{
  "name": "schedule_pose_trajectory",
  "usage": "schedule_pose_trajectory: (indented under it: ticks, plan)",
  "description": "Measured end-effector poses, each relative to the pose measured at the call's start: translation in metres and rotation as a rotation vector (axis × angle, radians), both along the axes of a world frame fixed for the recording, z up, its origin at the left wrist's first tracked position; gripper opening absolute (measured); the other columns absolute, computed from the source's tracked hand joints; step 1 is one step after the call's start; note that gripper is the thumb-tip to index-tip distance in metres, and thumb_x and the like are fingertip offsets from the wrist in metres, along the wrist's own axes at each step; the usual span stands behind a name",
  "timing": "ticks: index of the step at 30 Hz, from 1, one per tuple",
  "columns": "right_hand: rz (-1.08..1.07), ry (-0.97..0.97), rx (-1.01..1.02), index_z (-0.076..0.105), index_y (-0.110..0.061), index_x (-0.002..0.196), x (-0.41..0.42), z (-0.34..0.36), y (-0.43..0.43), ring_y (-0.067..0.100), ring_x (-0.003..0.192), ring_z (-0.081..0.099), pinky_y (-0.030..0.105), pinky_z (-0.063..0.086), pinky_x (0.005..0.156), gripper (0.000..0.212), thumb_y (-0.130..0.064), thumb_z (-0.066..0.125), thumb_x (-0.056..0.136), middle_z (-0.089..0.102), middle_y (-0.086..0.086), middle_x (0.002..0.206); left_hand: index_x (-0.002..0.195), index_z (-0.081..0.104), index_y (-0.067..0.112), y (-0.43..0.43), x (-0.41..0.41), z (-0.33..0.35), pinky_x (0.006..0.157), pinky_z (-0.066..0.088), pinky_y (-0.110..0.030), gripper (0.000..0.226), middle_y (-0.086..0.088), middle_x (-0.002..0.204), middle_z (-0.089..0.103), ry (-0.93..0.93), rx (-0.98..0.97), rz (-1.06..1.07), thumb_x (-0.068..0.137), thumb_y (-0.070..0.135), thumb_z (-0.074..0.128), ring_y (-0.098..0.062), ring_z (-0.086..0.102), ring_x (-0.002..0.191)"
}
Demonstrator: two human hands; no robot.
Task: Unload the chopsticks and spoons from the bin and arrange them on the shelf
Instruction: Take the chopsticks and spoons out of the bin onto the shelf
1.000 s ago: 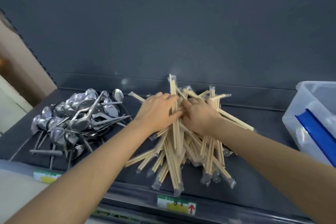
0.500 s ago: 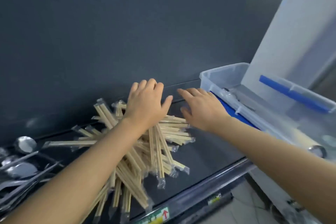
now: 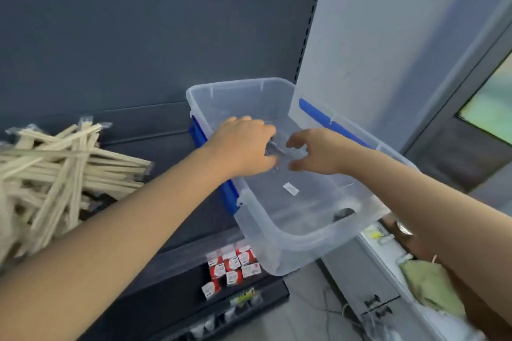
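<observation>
Both hands have left the chopsticks and reached into the bin.
The left hand (image 3: pixel 243 144) curls round a blurred metal utensil (image 3: pixel 273 148) inside the clear bin (image 3: pixel 279 241) at the shelf's (image 3: pixel 171 152) right end. The right hand (image 3: pixel 315 151) is just beside it, thumb and fingers parted, holding nothing. The wrapped chopsticks (image 3: pixel 55 163) stay piled to the left of the bin.

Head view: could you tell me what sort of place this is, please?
Probably a shop aisle, real or mock: dark shelving with a slotted upright, small red-and-white boxes stocked below, and a shelf-edge label.
</observation>
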State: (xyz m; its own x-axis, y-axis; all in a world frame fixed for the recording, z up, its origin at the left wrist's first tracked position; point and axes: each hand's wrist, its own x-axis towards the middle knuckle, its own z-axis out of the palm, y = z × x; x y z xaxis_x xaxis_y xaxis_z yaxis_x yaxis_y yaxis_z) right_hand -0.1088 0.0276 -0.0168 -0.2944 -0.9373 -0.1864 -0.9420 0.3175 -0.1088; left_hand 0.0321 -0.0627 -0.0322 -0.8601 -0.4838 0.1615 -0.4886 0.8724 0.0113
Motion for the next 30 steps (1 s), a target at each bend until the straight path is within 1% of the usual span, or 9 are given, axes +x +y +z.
schedule_pose_trajectory:
  ticks: [3,6,8,11,17,21,24,27,30]
  plan:
    - [0.197,-0.086,0.289,0.060,-0.023,0.120,-0.016,-0.007,0.002,0.017,0.100,0.058,0.027,0.044,0.087,0.048,-0.036,0.077,0.077,0.062,-0.004,0.111,0.126,0.051,0.031,0.019,-0.023,-0.003,0.085,0.043,-0.031,0.056,0.005,0.125,0.057,-0.219,0.217,0.071,0.082,0.065,0.053,-0.023,0.054,0.111]
    - [0.361,-0.087,0.597,0.065,-0.027,0.104,-0.026,-0.018,-0.003,0.017,0.098,0.063,0.031,0.049,0.094,0.035,-0.032,0.080,0.073,0.066,-0.004,0.106,0.131,0.048,0.031,0.030,-0.034,-0.004,0.091,0.046,-0.035,0.063,0.008,0.128,0.053,-0.362,0.382,0.132,0.079,0.065,0.059,-0.018,0.054,0.112]
    - [0.470,-0.053,0.736,0.067,-0.025,0.095,-0.029,-0.030,-0.007,0.019,0.101,0.064,0.037,0.050,0.096,0.017,-0.016,0.071,0.081,0.066,-0.001,0.105,0.132,0.048,0.030,0.031,-0.039,-0.006,0.092,0.045,-0.035,0.063,0.007,0.128,0.052,-0.453,0.429,0.146,0.079,0.060,0.063,-0.016,0.052,0.110]
    - [0.567,0.023,0.880,0.058,-0.027,0.078,-0.030,-0.043,-0.009,0.029,0.108,0.062,0.038,0.051,0.095,0.031,0.002,0.052,0.088,0.048,-0.004,0.096,0.131,0.049,0.028,0.027,-0.041,-0.011,0.095,0.046,-0.037,0.064,0.006,0.124,0.053,-0.490,0.464,0.164,0.078,0.060,0.065,-0.017,0.052,0.107]
    - [0.730,0.087,1.079,0.056,-0.029,0.117,-0.026,-0.060,-0.013,0.032,0.109,0.061,0.030,0.047,0.080,0.035,-0.005,0.045,0.094,0.040,-0.017,0.082,0.129,0.052,0.026,0.015,-0.040,-0.021,0.097,0.045,-0.038,0.060,0.004,0.123,0.055,-0.523,0.532,0.238,0.079,0.058,0.064,-0.018,0.053,0.106]
    - [0.634,-0.141,1.226,0.055,-0.030,0.090,-0.030,-0.056,-0.018,0.003,0.083,0.056,0.032,0.046,0.089,0.019,-0.013,0.050,0.096,0.049,-0.019,0.085,0.129,0.053,0.023,0.015,-0.041,-0.020,0.099,0.044,-0.037,0.059,0.003,0.123,0.056,-0.513,0.551,0.246,0.082,0.058,0.061,-0.019,0.053,0.111]
    - [0.572,-0.329,1.234,0.058,-0.026,0.082,-0.039,-0.050,-0.024,0.010,0.076,0.056,0.039,0.045,0.090,0.017,-0.014,0.057,0.094,0.060,-0.008,0.081,0.130,0.051,0.023,0.009,-0.039,-0.016,0.095,0.046,-0.036,0.056,0.002,0.123,0.056,-0.442,0.533,0.277,0.085,0.055,0.059,-0.020,0.054,0.107]
    - [0.481,-0.505,1.145,0.055,-0.017,0.090,-0.054,-0.039,-0.037,0.015,0.071,0.065,0.032,0.051,0.081,0.007,-0.013,0.056,0.095,0.068,0.001,0.080,0.132,0.047,0.022,-0.006,-0.035,-0.013,0.081,0.046,-0.033,0.049,0.000,0.120,0.056,-0.391,0.385,0.345,0.091,0.046,0.055,-0.023,0.054,0.106]
    - [0.334,-0.710,0.851,0.056,-0.011,0.102,-0.075,-0.024,-0.055,0.016,0.068,0.069,0.024,0.054,0.065,0.010,-0.006,0.049,0.097,0.071,0.003,0.086,0.134,0.045,0.014,-0.028,-0.037,-0.013,0.073,0.041,-0.032,0.048,-0.005,0.122,0.056,-0.441,0.332,0.401,0.093,0.038,0.055,-0.023,0.053,0.102]
